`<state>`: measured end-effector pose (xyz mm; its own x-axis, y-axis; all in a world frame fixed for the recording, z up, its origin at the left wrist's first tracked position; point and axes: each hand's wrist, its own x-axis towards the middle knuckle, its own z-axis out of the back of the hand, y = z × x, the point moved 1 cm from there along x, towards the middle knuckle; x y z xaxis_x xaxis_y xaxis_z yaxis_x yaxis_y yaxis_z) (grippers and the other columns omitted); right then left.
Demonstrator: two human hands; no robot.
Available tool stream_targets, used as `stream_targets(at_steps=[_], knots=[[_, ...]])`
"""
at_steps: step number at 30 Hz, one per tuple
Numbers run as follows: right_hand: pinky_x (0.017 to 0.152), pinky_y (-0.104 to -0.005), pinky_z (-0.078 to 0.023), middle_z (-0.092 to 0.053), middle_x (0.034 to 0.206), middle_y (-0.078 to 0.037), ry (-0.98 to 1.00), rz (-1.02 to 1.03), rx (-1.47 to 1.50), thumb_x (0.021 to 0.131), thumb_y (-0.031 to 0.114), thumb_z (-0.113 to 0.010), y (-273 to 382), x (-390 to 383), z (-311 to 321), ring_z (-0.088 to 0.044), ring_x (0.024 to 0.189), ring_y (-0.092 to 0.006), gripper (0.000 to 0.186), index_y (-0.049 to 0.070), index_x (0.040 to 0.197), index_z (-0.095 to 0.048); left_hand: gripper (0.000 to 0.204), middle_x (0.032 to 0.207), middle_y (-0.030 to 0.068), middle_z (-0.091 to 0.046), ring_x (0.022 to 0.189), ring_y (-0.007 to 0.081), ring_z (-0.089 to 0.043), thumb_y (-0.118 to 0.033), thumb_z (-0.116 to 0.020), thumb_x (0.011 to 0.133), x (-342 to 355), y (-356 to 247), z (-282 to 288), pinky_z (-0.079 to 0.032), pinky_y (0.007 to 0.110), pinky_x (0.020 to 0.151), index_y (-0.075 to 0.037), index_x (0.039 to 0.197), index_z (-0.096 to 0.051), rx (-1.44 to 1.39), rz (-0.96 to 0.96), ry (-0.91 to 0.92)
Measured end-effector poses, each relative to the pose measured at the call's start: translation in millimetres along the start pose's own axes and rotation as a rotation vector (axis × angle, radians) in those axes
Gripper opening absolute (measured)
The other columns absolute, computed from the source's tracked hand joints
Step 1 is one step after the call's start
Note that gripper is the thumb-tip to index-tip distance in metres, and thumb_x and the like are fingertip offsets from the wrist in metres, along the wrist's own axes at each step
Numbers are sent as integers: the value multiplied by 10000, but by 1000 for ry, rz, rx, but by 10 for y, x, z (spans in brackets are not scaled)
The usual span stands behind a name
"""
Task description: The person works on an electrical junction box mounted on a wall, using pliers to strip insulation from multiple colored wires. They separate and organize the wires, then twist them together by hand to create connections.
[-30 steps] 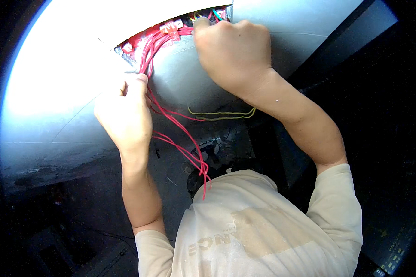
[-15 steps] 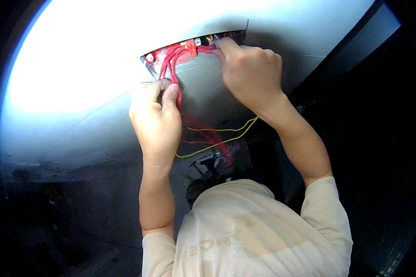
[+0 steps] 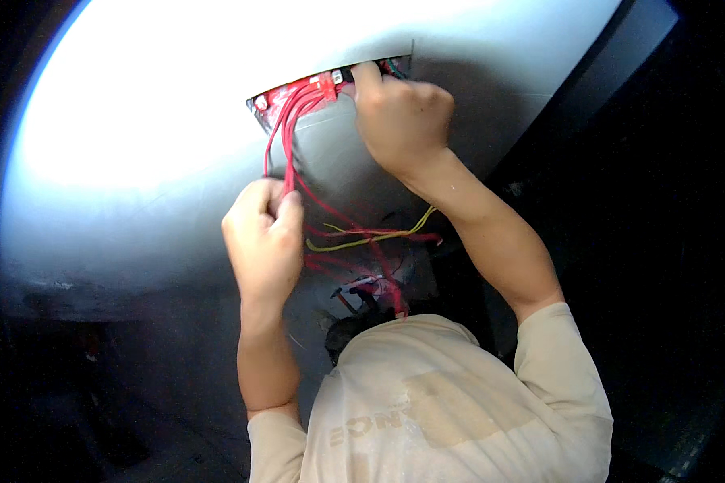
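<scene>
Several red wires come out of a narrow rectangular opening in a pale, curved panel and hang down from it. My left hand is closed round these wires below the opening. Inside the opening, red tape wraps the bundle. My right hand is at the opening's right part, its fingers pinched on the wire bundle right beside the tape; the fingertips are partly hidden. Below my left hand, loose red wire ends spread out, some blurred. A yellow wire runs across among them.
The pale panel fills the upper view, with glare at its left. A dark beam-like edge runs down its right side. Under the wires, near my body, lie dark tools or parts, hard to make out.
My left hand has slid down along the red wires, away from the opening. My right hand has shifted left toward the red tape. The loose red ends below have swung and spread.
</scene>
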<state>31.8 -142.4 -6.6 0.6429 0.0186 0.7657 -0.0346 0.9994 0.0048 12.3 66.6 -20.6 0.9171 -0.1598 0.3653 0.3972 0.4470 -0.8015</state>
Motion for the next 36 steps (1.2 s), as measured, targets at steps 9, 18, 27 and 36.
stream_targets(at_steps=[9, 18, 27, 36], knots=[[685, -507, -599, -737, 826, -249, 440, -113, 197, 846, 146, -570, 31, -137, 409, -752, 746, -395, 420, -60, 1200, -660, 64, 771, 160, -564, 620, 362, -587, -15, -681, 867, -383, -399, 110, -479, 420, 569, 5, 836, -629, 525, -394, -95], [735, -576, -555, -701, 766, -272, 371, -227, 282, 998, 257, -556, 212, -226, 234, -711, 756, -468, 479, -20, 1389, -554, 262, 845, 137, -633, 698, 244, -621, -138, -753, 936, -227, -112, -27, -511, 347, 647, 26, 1132, -695, 229, -493, -196], [768, -546, -519, -676, 821, -318, 464, -417, 607, 1004, 199, -539, 313, -308, 119, -678, 827, -506, 514, -36, 1457, -482, 435, 875, 155, -712, 678, 364, -712, -229, -694, 933, 189, -226, -174, -551, 454, 567, -89, 1342, -638, 725, -419, -26], [649, -405, -529, -697, 787, -185, -18, -333, 812, 970, 115, -635, 111, -412, 496, -689, 662, -295, 246, -16, 1172, -684, 467, 915, 119, -614, 839, 304, -638, -127, -683, 791, 144, -393, -315, -482, 420, 675, -72, 1255, -690, 839, -577, -158]])
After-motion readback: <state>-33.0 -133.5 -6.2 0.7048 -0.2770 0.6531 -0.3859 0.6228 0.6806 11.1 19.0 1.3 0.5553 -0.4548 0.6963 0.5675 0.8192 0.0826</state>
